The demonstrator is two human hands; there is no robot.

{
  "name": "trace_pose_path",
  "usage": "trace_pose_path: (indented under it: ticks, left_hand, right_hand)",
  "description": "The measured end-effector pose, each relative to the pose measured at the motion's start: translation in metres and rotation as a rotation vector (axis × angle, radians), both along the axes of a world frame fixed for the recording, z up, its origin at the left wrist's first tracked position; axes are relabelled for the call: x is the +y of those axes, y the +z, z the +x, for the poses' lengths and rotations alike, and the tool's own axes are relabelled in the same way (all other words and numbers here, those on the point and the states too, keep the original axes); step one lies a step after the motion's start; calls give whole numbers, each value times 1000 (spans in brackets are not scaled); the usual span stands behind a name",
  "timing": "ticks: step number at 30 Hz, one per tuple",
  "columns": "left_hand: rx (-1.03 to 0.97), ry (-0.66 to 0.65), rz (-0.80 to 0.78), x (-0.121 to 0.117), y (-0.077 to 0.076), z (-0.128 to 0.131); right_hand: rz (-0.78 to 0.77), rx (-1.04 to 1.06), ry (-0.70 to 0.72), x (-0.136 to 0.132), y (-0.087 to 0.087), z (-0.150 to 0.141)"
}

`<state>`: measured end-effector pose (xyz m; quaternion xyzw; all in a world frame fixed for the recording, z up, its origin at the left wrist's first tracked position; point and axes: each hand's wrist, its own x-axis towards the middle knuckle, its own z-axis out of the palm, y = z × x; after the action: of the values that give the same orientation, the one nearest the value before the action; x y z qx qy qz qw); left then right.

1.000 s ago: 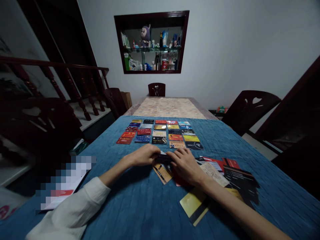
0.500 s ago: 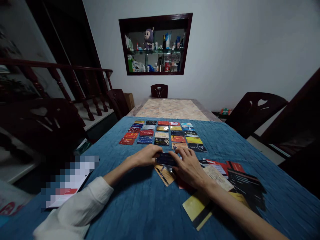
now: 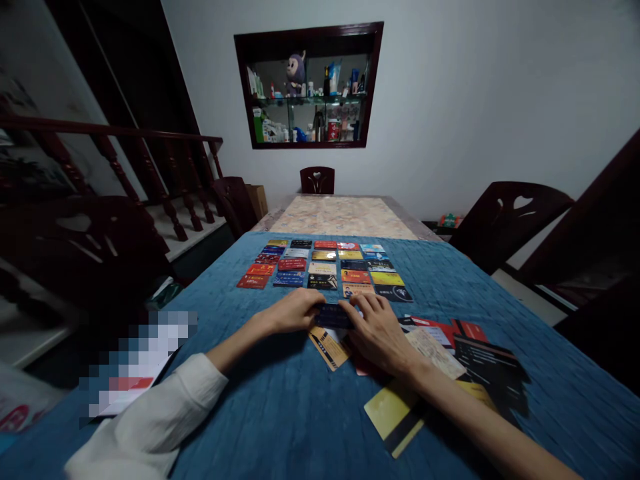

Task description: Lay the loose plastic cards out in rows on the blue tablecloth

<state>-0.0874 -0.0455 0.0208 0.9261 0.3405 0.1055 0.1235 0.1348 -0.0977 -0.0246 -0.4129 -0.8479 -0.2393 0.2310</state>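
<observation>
Dark blue card (image 3: 332,316) has turned since a second ago, more of its face showing now. Left hand (image 3: 294,311) pinches its left end, right hand (image 3: 376,328) its right end; both grips narrow on it. Held just nearer than the card rows (image 3: 323,268), beside orange card (image 3: 330,351), over blue tablecloth (image 3: 270,420). Contact with cloth: can't tell. Loose black cards (image 3: 493,363) right of right hand.

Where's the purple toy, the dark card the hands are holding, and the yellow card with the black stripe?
Purple toy (image 3: 295,77): head view, on its chest.
Dark card (image 3: 332,316): head view, middle of its visible side.
Yellow card (image 3: 393,409): head view, yellow part above its stripe.
</observation>
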Motion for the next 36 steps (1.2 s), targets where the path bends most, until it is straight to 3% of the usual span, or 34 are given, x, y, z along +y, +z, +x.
trace_pose_path:
  ticks: [12, 23, 36]
  left_hand:
    - [105, -14, 182, -13, 8, 4]
    - [215, 50, 314, -14, -2, 9]
    - [212, 104, 325, -11, 7, 0]
  right_hand:
    - [7, 46, -25, 5, 2, 6]
    - [-69, 86, -41, 3, 4, 4]
    - [-133, 2, -34, 18, 16, -3]
